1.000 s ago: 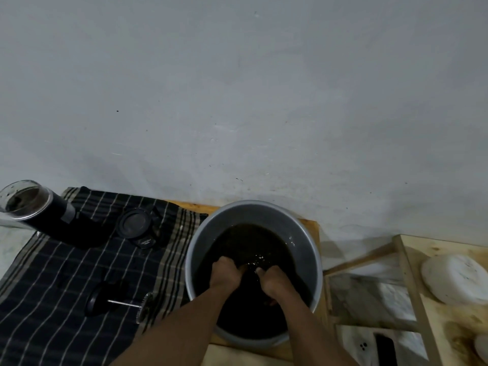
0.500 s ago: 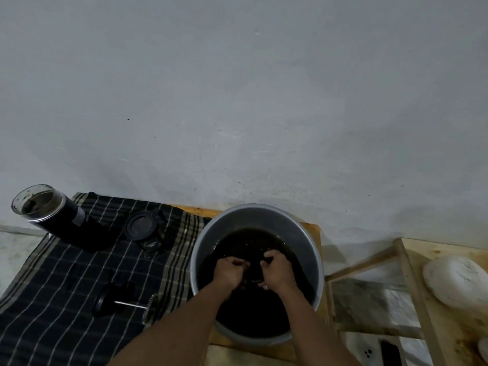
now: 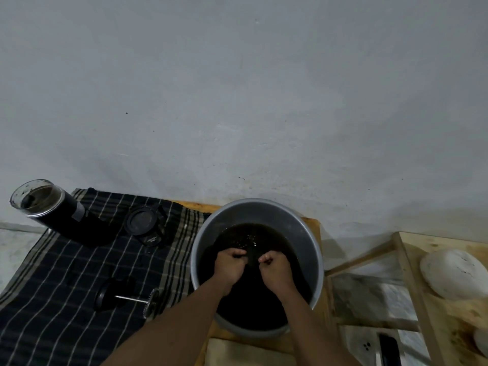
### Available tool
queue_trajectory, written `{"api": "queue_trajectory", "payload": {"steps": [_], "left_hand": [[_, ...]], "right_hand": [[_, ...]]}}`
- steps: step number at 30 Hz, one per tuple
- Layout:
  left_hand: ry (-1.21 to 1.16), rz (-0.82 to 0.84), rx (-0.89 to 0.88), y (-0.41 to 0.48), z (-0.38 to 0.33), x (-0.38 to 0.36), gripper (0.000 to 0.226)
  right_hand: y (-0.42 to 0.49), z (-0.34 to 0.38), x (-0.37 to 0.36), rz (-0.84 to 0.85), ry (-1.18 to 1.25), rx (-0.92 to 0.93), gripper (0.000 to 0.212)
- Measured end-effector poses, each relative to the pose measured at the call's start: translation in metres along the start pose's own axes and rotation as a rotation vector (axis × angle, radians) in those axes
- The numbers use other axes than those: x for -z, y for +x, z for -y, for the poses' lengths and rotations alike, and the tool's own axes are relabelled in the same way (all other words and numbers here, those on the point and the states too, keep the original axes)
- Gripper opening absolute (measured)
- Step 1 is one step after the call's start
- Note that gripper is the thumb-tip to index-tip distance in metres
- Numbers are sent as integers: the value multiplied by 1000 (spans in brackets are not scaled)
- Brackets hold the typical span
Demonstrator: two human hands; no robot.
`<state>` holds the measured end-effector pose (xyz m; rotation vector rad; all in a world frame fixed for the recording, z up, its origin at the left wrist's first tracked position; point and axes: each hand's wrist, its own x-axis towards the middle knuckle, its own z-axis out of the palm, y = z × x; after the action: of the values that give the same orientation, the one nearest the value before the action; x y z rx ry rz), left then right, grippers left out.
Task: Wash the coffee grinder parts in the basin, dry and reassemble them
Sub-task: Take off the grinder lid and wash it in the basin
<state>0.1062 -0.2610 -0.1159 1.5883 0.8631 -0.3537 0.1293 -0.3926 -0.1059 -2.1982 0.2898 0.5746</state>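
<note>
1. Basin [image 3: 256, 210]: dull grey metal, smooth inner wall.
2. Cloth [image 3: 66, 273]: dark woven fabric with pale stripes, matt.
3. Grinder body [image 3: 66, 220]: matt black, with a clear glossy top.
4. Desk [image 3: 314, 226]: bare pale wood.
5. Rod [image 3: 130, 300]: thin shiny metal.

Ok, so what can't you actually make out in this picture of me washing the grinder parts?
Head view only:
- What the left hand and right hand hold, if anything: their curled fingers sit in dark water in the basin.
- Any parts sunk there: that water hides them.
- Black flat object at the bottom: cut off by the frame edge.
- Print on the small black part on the striped cloth: too small.
</note>
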Motion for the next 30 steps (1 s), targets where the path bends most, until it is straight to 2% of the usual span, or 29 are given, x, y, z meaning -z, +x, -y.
{"api": "queue_trajectory", "payload": {"steps": [2,5,8,12,15,17,18,21,24,25,27,29,30], "left_hand": [[88,-40,-4,5,3,-2,18],[243,-53,-18,10,8,-2,26],[257,-45,-5,13,10,0,22],[41,46,51,13,3,1,26],[-189,78,149,7,-9,3,20],[-332,102,208,2,-15,4,16],[-357,111,210,1,-18,6,18],[-391,119,176,2,-20,10,26],[-403,124,193,1,-19,12,25],[-400,118,201,1,-19,13,22],[-374,90,199,1,-19,12,14],[-305,83,173,2,-22,12,19],[-249,90,166,2,-25,12,23]], "right_hand": [[0,3,-3,-45,63,-17,15],[4,5,-13,22,57,-52,41],[7,4,-19,54,15,-79,36],[9,15,-9,1,81,-92,16],[18,18,0,53,25,-125,40],[22,16,2,51,9,-116,33],[21,16,4,48,57,-93,29],[13,13,9,159,256,-26,55],[8,6,8,259,118,101,67],[8,4,6,264,78,156,65],[5,2,0,245,39,201,40],[0,2,-5,222,-6,188,12],[0,1,-6,222,-13,159,10]]}}
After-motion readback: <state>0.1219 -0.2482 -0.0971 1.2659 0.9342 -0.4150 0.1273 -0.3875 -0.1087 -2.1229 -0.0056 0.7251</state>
